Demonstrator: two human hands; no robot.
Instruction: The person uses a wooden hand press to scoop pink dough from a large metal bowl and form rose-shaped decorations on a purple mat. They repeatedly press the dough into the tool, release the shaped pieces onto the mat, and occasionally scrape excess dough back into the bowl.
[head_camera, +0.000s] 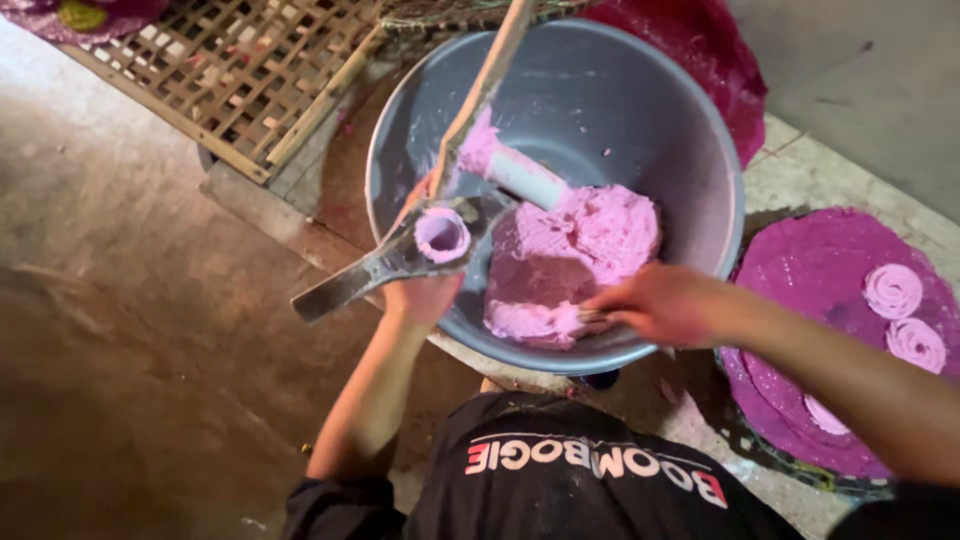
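While a grey plastic basin (640, 110) sits on the concrete floor (130, 330) in front of the seated person, the left hand (425, 290) is closed from beneath around a metal hand press (400, 255), a flat, dough-smeared tool whose round barrel, packed with pink dough, faces up toward the camera. The press's long handle slants down and left, out past the basin's rim, and a second arm of it rises steeply toward the top of the frame. A white, pink-smeared cylinder (520, 172), seemingly the plunger, lies tilted inside the basin with its lower end buried in the dough.

The right hand (655, 303) reaches in over the basin's near rim, fingers drawn together on the edge of the pink dough (580, 250), which is heaped against the near and right side of the basin; motion blur hides exactly how much dough that grip has hold of. To the right, just beside the basin, a round woven tray covered with purple cloth (810, 270) carries coiled spirals of pressed pink dough (893, 290), lying apart from one another. A bamboo lattice rack (230, 70) lies at upper left, and a magenta cloth (700, 45) shows behind the basin's far rim.
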